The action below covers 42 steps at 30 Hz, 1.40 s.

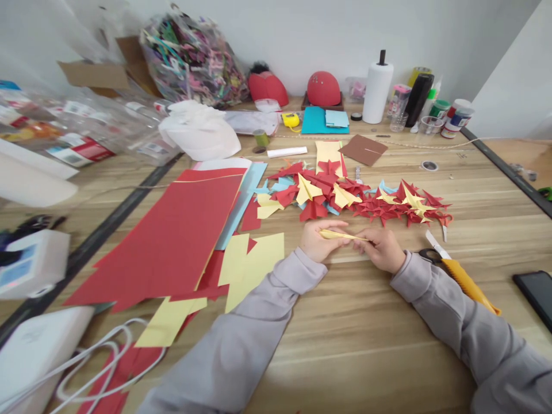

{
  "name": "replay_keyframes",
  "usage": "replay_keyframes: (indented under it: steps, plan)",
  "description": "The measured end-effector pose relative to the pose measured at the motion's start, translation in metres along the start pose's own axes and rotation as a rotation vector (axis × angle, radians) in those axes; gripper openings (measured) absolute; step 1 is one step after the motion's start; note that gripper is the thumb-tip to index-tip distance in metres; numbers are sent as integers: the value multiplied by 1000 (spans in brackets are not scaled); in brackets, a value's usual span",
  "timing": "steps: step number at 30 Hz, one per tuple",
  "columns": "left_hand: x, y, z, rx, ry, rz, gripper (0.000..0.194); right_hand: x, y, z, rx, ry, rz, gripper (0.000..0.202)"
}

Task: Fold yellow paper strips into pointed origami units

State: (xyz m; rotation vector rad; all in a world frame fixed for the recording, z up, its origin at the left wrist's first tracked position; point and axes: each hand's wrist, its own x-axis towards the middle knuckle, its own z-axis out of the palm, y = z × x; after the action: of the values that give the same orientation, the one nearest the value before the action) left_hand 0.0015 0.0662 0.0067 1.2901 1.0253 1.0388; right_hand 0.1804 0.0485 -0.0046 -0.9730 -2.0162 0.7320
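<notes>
Between my two hands is a narrow folded piece of yellow paper (pixel 340 234), held just above the wooden table. My left hand (pixel 318 240) grips its left end between thumb and fingers. The fingers of my right hand (pixel 383 247) pinch its right end. Right behind the hands lies a pile of folded paper planes (pixel 311 190), mostly red with some yellow and light blue. To its right sits a heap of folded red and yellow paper stars (pixel 405 202). Flat yellow paper (pixel 259 264) lies left of my left hand.
Large red sheets (pixel 172 230) cover the left part of the table. Scissors (pixel 429 256) and a yellow-handled cutter (pixel 468 283) lie beside my right forearm. A phone (pixel 537 296) rests at the right edge. Bottles, cups and a white roll (pixel 378 95) stand at the back.
</notes>
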Motion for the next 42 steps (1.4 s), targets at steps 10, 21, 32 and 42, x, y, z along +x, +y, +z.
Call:
replay_keyframes:
  steps: [10, 21, 32, 42]
  plan:
    - [2, 1, -1, -73, 18, -32, 42, 0, 0, -2, 57, 18, 127, 22]
    - [3, 0, -1, -22, 9, -30, 45, 1, -2, -4, 33, -32, 108, 24]
    - [3, 0, -2, -58, 3, -27, 44, 1, 0, -2, 138, 0, 158, 20]
    - [4, -2, -4, -70, -1, -34, 47, 2, -4, -4, 127, -22, 158, 28]
